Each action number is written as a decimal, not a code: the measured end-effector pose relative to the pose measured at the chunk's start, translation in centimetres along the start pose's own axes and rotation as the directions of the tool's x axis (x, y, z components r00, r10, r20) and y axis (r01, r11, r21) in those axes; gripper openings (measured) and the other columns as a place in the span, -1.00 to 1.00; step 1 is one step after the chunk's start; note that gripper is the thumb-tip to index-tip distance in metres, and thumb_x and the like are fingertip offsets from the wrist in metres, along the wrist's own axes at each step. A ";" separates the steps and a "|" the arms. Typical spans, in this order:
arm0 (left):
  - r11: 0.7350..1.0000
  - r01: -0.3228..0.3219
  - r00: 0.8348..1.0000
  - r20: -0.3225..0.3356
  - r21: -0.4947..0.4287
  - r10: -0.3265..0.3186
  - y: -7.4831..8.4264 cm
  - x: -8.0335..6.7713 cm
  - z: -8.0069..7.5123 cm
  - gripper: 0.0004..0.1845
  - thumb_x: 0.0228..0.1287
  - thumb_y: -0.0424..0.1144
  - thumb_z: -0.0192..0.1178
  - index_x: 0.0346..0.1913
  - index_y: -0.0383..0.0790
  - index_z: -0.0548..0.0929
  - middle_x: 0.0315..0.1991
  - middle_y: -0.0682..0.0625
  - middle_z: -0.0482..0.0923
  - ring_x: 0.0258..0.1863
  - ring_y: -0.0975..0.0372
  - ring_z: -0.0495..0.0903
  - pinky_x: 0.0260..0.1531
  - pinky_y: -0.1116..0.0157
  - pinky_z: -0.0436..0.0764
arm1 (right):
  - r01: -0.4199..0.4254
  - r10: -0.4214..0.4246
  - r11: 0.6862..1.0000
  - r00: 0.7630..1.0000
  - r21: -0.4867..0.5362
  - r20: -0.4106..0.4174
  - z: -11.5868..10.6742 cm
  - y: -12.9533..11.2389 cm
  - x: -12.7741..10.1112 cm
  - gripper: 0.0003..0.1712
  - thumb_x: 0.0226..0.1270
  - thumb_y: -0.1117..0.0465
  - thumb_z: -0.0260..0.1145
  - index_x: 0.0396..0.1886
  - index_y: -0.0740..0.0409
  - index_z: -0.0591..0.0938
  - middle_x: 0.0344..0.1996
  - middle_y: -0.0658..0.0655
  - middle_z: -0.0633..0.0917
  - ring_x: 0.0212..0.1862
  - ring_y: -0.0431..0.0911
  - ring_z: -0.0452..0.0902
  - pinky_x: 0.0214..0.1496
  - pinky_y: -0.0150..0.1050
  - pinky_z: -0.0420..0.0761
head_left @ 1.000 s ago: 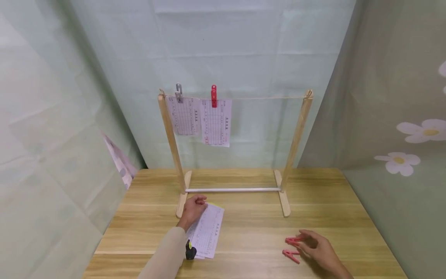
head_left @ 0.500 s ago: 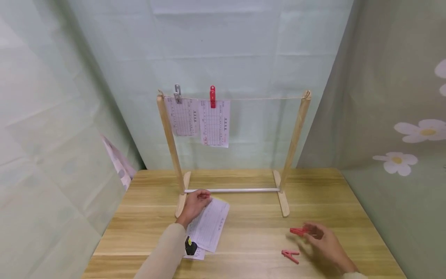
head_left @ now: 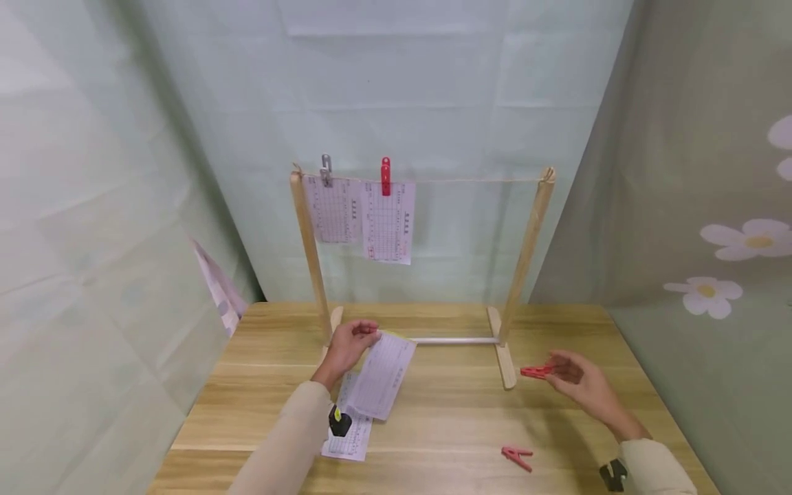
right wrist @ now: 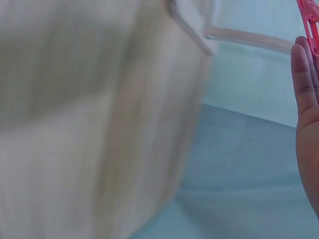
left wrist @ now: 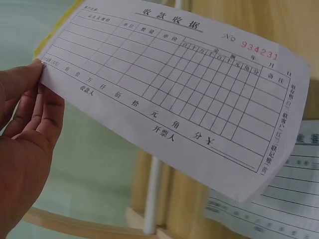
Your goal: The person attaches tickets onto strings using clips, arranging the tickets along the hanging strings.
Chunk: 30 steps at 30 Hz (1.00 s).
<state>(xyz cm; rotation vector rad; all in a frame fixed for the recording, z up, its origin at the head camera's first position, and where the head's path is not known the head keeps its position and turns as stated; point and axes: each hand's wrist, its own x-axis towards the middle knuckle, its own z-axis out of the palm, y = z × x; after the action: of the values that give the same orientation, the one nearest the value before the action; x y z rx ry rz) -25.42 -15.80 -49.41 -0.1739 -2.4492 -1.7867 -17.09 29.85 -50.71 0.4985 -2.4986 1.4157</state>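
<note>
My left hand pinches a printed receipt slip by its top left corner and holds it tilted above the table; in the left wrist view the slip shows a ruled grid and a red number. Beneath it a second slip lies on the wood. On the right, my right hand pinches a red clothespin above the table, its tip pointing left. The same clothespin appears at the corner of the right wrist view. Another red clothespin lies on the table in front.
A wooden stand carries a string between two posts. From it hang two slips, one under a grey clip, one under a red clip. A white rod joins the feet.
My left hand has lifted the upper slip off the lower one, moving it up and slightly right. My right hand has picked up a red clothespin and raised it away from the other.
</note>
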 end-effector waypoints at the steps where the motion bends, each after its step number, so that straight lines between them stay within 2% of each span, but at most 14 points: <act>1: 1.000 -0.004 1.000 -0.003 -0.007 0.004 0.3 0.1 0.0 -0.80 0.23 -0.51 0.34 -0.11 -0.52 0.66 -0.25 -0.16 0.68 -0.23 0.15 0.65 -0.25 0.45 0.61 | 0.007 -0.007 1.000 1.000 -0.013 -0.003 -0.3 -0.3 0.4 -0.50 0.18 0.50 0.44 0.13 0.47 0.53 -0.17 0.33 0.67 -0.19 -0.31 0.62 -0.16 -0.48 0.61; 8: 0.990 -0.078 0.995 -0.064 -0.116 0.071 2.6 0.9 -0.4 -0.81 0.20 -0.55 0.34 -0.13 -0.56 0.66 -0.27 -0.23 0.68 -0.31 0.28 0.65 -0.27 0.48 0.62 | 0.075 -0.075 0.996 0.997 -0.058 -0.013 -2.7 -3.2 3.7 -0.50 0.18 0.51 0.44 0.13 0.47 0.54 -0.15 0.38 0.68 -0.16 -0.39 0.59 -0.15 -0.55 0.58; 12: 0.981 -0.105 0.992 -0.092 -0.161 0.091 4.1 1.4 -0.6 -0.80 0.20 -0.52 0.36 -0.12 -0.53 0.66 -0.27 -0.18 0.69 -0.31 0.33 0.64 -0.25 0.48 0.61 | 0.084 -0.086 0.992 0.996 -0.097 -0.016 -4.0 -5.4 5.8 -0.49 0.20 0.48 0.44 0.16 0.43 0.55 -0.14 0.38 0.68 -0.17 -0.44 0.58 -0.16 -0.58 0.57; 16: 0.982 -0.099 0.992 -0.098 -0.160 0.084 5.6 2.0 -0.9 -0.77 0.23 -0.44 0.38 -0.09 -0.50 0.67 -0.24 -0.12 0.69 -0.28 0.33 0.62 -0.24 0.48 0.59 | 0.100 -0.102 0.987 0.995 -0.122 -0.010 -5.0 -7.3 7.9 -0.47 0.20 0.48 0.44 0.18 0.40 0.55 -0.13 0.37 0.68 -0.17 -0.44 0.57 -0.15 -0.59 0.55; 21: 0.983 -0.095 0.991 -0.111 -0.159 0.078 7.5 2.4 -1.2 -0.74 0.26 -0.41 0.37 -0.06 -0.51 0.66 -0.18 -0.19 0.68 -0.27 0.33 0.60 -0.23 0.51 0.56 | 0.134 -0.134 0.981 0.991 -0.138 0.008 -5.8 -9.2 9.8 -0.44 0.17 0.50 0.45 0.20 0.38 0.54 -0.13 0.35 0.68 -0.18 -0.46 0.56 -0.15 -0.58 0.55; 26: 0.984 -0.123 0.986 -0.131 -0.130 0.106 10.4 2.5 -1.5 -0.76 0.28 -0.46 0.33 -0.06 -0.56 0.64 -0.14 -0.31 0.66 -0.28 0.30 0.58 -0.25 0.50 0.55 | 0.156 -0.153 0.974 0.988 -0.167 0.027 -6.5 -11.2 11.4 -0.44 0.18 0.47 0.46 0.19 0.36 0.55 -0.13 0.31 0.70 -0.19 -0.46 0.55 -0.15 -0.61 0.53; 30: 0.977 -0.164 0.980 -0.138 -0.140 0.144 11.6 3.0 -1.6 -0.76 0.27 -0.42 0.36 -0.07 -0.51 0.66 -0.16 -0.25 0.68 -0.28 0.30 0.60 -0.24 0.49 0.56 | 0.180 -0.175 0.969 0.984 -0.170 0.041 -7.0 -12.8 12.6 -0.45 0.21 0.46 0.45 0.21 0.36 0.54 -0.13 0.30 0.69 -0.19 -0.43 0.56 -0.13 -0.64 0.50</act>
<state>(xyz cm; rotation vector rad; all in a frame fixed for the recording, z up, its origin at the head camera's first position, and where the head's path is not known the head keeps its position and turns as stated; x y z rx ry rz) -26.56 -13.72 -37.60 -0.2468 -2.1524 -1.8533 -23.30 27.52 -32.62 0.6895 -2.4959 1.1214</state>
